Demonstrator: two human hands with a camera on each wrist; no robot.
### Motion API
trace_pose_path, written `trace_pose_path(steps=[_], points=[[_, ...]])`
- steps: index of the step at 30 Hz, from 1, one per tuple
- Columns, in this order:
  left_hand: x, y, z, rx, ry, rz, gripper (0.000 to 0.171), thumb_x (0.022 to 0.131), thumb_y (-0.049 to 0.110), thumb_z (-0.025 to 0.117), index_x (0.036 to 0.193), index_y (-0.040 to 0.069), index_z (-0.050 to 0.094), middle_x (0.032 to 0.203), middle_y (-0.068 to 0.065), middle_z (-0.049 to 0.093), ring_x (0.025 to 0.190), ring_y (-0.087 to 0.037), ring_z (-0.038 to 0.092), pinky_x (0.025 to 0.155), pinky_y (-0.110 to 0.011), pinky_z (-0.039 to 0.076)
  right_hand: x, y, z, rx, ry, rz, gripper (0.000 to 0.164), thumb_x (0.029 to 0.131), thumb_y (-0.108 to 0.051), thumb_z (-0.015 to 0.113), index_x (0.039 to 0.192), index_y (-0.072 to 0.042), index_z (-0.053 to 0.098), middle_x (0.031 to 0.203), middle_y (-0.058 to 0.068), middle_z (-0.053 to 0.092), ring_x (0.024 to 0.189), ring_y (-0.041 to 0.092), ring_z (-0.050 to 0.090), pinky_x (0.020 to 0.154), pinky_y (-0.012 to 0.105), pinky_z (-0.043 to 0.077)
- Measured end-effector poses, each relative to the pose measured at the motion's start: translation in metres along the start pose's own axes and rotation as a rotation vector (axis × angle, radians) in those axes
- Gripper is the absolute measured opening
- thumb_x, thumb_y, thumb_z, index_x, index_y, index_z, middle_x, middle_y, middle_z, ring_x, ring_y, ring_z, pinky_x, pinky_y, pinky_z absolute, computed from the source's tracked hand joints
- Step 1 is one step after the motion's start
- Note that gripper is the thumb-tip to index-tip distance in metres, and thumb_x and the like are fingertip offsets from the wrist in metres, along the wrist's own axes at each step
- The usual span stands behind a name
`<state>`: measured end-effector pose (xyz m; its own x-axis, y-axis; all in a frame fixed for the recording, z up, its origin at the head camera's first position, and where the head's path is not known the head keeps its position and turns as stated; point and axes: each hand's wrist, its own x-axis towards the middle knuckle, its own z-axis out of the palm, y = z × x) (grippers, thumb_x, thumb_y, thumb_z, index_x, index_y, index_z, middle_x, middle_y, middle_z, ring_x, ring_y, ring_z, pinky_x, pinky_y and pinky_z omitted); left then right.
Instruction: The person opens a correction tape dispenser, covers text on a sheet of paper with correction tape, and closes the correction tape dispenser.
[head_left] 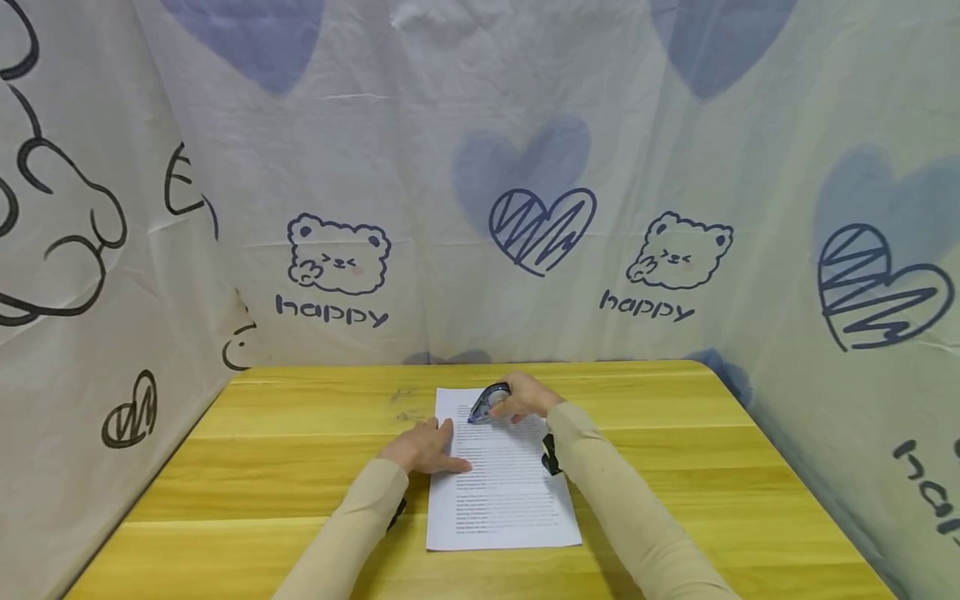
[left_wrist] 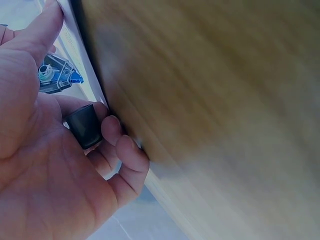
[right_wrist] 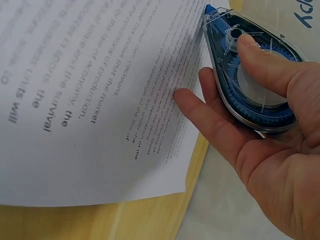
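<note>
My right hand (head_left: pixel 529 395) grips a clear and dark-blue correction tape (right_wrist: pixel 227 62), thumb on one side of its case. Its blue tip touches or hovers just above the upper part of a printed sheet (head_left: pixel 510 500); I cannot tell which. At the sheet's left edge, my left hand (head_left: pixel 422 448) rests with its thumb stretched over the paper. In the left wrist view, that hand's curled fingers hold a small black cap (left_wrist: pixel 85 126) against the palm side. The head view hides this cap.
The sheet lies on a yellow wood-grain table (head_left: pixel 300 467). Faint grey marks (head_left: pixel 405 404) show on the wood left of the paper's top. A white cloth (head_left: pixel 450 317) printed with hearts and bears hangs behind the table and at both sides.
</note>
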<state>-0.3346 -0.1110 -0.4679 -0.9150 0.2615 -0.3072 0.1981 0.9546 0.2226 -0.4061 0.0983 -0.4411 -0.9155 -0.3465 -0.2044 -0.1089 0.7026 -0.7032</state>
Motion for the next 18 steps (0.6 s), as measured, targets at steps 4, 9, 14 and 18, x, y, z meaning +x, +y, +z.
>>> trace_pose_path(steps=[4, 9, 14, 18], points=[[-0.0003, -0.0008, -0.0002, -0.004, -0.001, 0.004, 0.098, 0.084, 0.066, 0.062, 0.154, 0.007, 0.028, 0.158, -0.023, 0.028, 0.146, -0.04, 0.028, 0.119, -0.053, 0.026, 0.0002, -0.0014, -0.0004, -0.003, -0.006, 0.005, 0.031, 0.083, -0.011, 0.078, 0.11, -0.001, 0.066, 0.097, 0.01, 0.067, 0.09, 0.025, 0.067, 0.073, 0.038, 0.062], [0.0006, -0.0014, 0.0008, -0.015, 0.009, 0.011, 0.099, 0.083, 0.066, 0.063, 0.154, 0.006, 0.029, 0.158, -0.024, 0.028, 0.145, -0.042, 0.029, 0.119, -0.054, 0.027, 0.0003, -0.002, -0.0011, -0.001, -0.011, 0.015, 0.033, 0.083, -0.011, 0.079, 0.112, -0.001, 0.066, 0.1, 0.01, 0.066, 0.09, 0.024, 0.066, 0.073, 0.04, 0.062], [0.0026, -0.0025, 0.0017, -0.019, 0.017, 0.017, 0.1, 0.083, 0.066, 0.064, 0.153, 0.005, 0.03, 0.157, -0.024, 0.029, 0.144, -0.042, 0.03, 0.117, -0.055, 0.028, 0.0001, -0.002, -0.0019, -0.007, -0.009, 0.01, 0.03, 0.083, -0.011, 0.079, 0.11, -0.002, 0.068, 0.099, 0.01, 0.068, 0.092, 0.026, 0.067, 0.072, 0.038, 0.062], [0.0025, -0.0029, 0.0023, -0.016, 0.015, 0.016, 0.1, 0.083, 0.066, 0.064, 0.154, 0.005, 0.03, 0.157, -0.024, 0.029, 0.145, -0.042, 0.03, 0.118, -0.055, 0.028, 0.0, -0.0014, -0.0015, -0.004, -0.009, 0.02, 0.029, 0.083, -0.01, 0.078, 0.11, -0.002, 0.068, 0.1, 0.01, 0.068, 0.093, 0.027, 0.067, 0.071, 0.036, 0.062]])
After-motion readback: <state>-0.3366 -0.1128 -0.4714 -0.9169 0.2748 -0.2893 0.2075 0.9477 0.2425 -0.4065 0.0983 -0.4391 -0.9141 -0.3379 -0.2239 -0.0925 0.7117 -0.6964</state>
